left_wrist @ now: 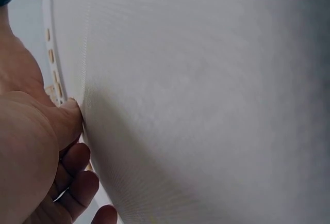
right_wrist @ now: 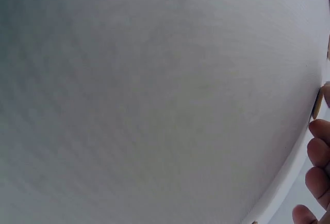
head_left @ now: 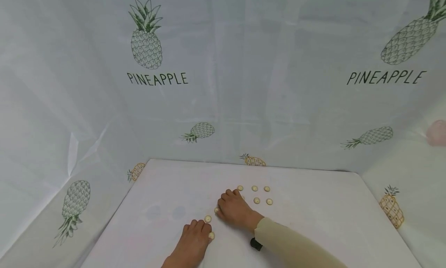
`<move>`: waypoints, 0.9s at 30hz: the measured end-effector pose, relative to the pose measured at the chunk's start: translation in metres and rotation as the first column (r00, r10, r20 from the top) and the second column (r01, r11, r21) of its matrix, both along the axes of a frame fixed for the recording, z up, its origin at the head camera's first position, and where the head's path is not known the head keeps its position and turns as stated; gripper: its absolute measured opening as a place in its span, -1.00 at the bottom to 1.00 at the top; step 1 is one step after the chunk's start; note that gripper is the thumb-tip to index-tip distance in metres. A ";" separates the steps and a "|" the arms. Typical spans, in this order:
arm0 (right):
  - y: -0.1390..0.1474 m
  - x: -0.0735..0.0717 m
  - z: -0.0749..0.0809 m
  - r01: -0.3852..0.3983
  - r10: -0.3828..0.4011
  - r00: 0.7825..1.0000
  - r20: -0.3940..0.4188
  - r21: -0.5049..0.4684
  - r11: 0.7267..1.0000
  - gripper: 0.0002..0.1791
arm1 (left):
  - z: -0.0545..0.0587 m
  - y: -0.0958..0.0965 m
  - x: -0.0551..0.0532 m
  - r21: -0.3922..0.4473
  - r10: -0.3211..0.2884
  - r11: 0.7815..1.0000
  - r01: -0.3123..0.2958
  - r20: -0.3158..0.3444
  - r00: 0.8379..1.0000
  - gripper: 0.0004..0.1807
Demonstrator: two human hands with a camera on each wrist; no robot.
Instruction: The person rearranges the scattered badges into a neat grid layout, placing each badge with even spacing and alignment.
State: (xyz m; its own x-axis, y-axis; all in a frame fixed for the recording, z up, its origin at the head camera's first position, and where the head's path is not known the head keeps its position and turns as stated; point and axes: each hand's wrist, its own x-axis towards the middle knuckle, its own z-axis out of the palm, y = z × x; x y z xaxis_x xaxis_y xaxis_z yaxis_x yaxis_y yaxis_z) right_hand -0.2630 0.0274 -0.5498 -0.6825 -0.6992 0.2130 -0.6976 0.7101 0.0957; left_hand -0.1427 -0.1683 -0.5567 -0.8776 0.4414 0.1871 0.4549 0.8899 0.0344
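My left hand [head_left: 191, 241], low in the head view, has curled fingers and pinches a small round cream disc [head_left: 211, 235] by its edge at the thumb side. Up and to the right, my right hand [head_left: 234, 209] lies low over the white table, thumb and forefinger at another disc [head_left: 216, 210]. That disc [right_wrist: 318, 102] shows edge-on between thumb and fingers in the right wrist view. A loose disc [head_left: 208, 219] lies between the hands. In the left wrist view the thumb [left_wrist: 71, 121] meets the tabletop, and the fingers hide what they hold.
Beyond the right hand, more discs stand in rows, among them a back-row disc [head_left: 254, 188] and a front-row disc [head_left: 256, 200]; the hand partly covers one. A black wrist device [head_left: 256, 244] sits under the right sleeve [head_left: 296, 241]. Pineapple-print sheeting [head_left: 244, 86] encloses the table [head_left: 313, 206].
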 end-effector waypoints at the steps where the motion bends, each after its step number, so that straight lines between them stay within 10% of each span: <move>1: 0.000 0.000 0.000 -0.001 0.001 1.000 0.001 0.002 1.000 -0.67 | 0.000 0.000 0.000 0.004 -0.001 1.000 0.001 0.001 1.000 -0.76; 16: 0.007 0.005 0.007 -0.060 0.063 0.994 0.088 -0.038 0.997 -0.86 | 0.001 -0.002 0.001 -0.012 -0.008 1.000 0.007 -0.049 0.999 -0.72; 27: 0.004 0.005 0.002 -0.044 0.044 0.999 -0.021 -0.022 0.999 -0.75 | 0.002 -0.002 0.000 0.001 0.010 1.000 -0.010 0.018 1.000 -0.75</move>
